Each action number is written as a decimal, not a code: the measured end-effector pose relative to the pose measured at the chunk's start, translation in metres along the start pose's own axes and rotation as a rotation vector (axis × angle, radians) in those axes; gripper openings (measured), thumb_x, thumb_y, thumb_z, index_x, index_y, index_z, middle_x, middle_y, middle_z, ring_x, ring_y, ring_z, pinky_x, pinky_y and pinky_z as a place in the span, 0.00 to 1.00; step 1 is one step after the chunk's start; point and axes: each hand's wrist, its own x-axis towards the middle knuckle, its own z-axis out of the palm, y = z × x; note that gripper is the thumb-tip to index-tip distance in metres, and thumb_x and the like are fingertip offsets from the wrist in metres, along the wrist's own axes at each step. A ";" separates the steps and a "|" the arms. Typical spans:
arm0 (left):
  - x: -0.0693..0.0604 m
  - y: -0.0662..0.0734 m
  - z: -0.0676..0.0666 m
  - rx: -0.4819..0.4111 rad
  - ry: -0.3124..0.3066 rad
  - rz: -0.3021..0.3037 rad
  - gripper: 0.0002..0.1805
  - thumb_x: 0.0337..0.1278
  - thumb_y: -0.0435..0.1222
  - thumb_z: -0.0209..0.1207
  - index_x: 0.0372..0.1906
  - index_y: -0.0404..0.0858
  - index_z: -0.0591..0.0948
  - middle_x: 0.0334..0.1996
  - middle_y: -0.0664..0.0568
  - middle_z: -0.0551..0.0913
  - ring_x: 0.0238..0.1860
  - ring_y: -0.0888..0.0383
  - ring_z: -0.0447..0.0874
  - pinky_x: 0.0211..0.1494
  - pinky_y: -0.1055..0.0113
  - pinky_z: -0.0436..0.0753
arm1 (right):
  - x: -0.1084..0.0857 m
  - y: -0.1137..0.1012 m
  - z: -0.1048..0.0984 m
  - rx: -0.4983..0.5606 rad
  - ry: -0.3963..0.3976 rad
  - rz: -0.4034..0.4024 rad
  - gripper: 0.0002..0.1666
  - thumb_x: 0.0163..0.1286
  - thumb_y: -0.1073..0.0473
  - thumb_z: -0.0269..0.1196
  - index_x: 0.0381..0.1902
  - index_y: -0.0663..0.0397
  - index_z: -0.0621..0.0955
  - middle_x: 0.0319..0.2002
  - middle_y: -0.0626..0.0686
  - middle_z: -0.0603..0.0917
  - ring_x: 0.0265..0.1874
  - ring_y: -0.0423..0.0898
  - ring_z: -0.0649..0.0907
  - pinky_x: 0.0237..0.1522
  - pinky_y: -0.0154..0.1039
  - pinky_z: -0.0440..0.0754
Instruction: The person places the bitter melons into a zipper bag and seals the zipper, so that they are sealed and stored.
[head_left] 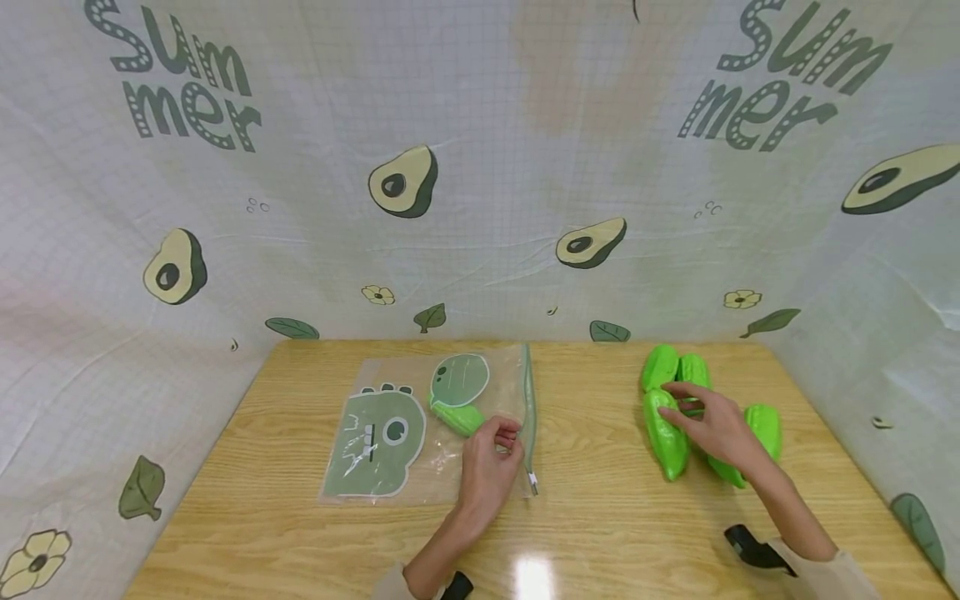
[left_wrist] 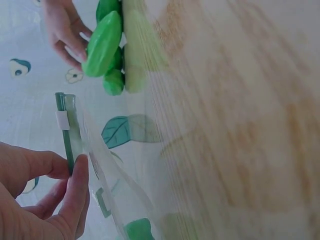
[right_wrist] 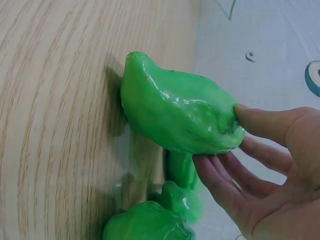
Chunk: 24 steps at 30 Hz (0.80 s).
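Observation:
A clear slider zip bag (head_left: 432,456) with a green dinosaur print lies on the table, one glossy green gourd (head_left: 459,419) inside. My left hand (head_left: 491,463) pinches the bag's green zip edge (left_wrist: 67,137) between thumb and fingers, and the white slider (left_wrist: 62,120) sits beyond the fingertips. With thumb and fingertips my right hand (head_left: 712,425) grips one end of another green gourd (right_wrist: 175,107), tapered at its far end. Several more green gourds (head_left: 763,429) are grouped around that hand. The right wrist view shows some of them (right_wrist: 147,223) below the gripped one.
The wooden table (head_left: 592,500) ends against a printed cloth (head_left: 480,275) hanging at the back and both sides. Bare tabletop lies between the bag and the gourds. A dark strap piece (head_left: 753,550) sits at the right wrist.

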 end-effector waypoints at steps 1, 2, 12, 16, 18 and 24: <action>0.000 0.000 0.000 0.002 0.000 0.002 0.11 0.49 0.17 0.62 0.36 0.31 0.85 0.30 0.50 0.85 0.30 0.56 0.85 0.32 0.74 0.84 | 0.000 0.000 0.000 0.004 0.002 -0.002 0.27 0.73 0.55 0.67 0.63 0.67 0.78 0.57 0.71 0.81 0.49 0.68 0.84 0.42 0.59 0.86; 0.000 0.000 0.000 0.003 0.000 0.003 0.11 0.49 0.17 0.62 0.36 0.31 0.84 0.30 0.49 0.85 0.30 0.56 0.85 0.32 0.74 0.84 | 0.000 -0.001 0.000 0.007 0.004 -0.004 0.27 0.73 0.55 0.67 0.63 0.67 0.78 0.57 0.71 0.81 0.49 0.68 0.84 0.42 0.59 0.86; 0.000 -0.001 0.000 0.019 -0.004 0.012 0.09 0.50 0.18 0.62 0.37 0.30 0.84 0.30 0.49 0.85 0.30 0.60 0.84 0.32 0.72 0.85 | 0.002 -0.005 0.000 0.042 0.015 0.012 0.30 0.75 0.51 0.65 0.66 0.65 0.77 0.60 0.69 0.80 0.52 0.66 0.84 0.48 0.61 0.83; 0.000 -0.001 0.000 0.016 -0.002 0.015 0.10 0.49 0.18 0.62 0.36 0.30 0.84 0.30 0.49 0.85 0.30 0.59 0.84 0.32 0.72 0.84 | 0.003 -0.009 0.001 0.065 0.015 0.023 0.31 0.75 0.50 0.65 0.67 0.65 0.76 0.62 0.69 0.79 0.54 0.67 0.83 0.51 0.64 0.81; 0.000 -0.001 0.001 0.014 -0.001 0.014 0.10 0.49 0.18 0.62 0.36 0.30 0.84 0.30 0.49 0.85 0.30 0.59 0.84 0.31 0.73 0.84 | 0.004 -0.010 0.002 0.078 0.019 0.034 0.32 0.75 0.48 0.64 0.68 0.64 0.75 0.62 0.69 0.79 0.55 0.67 0.82 0.52 0.64 0.80; 0.000 -0.001 0.000 0.007 -0.004 0.004 0.10 0.49 0.18 0.62 0.36 0.31 0.84 0.30 0.49 0.85 0.30 0.56 0.85 0.32 0.74 0.83 | 0.008 -0.013 0.006 0.109 0.036 0.043 0.32 0.76 0.46 0.63 0.67 0.62 0.76 0.62 0.67 0.79 0.55 0.65 0.83 0.47 0.38 0.81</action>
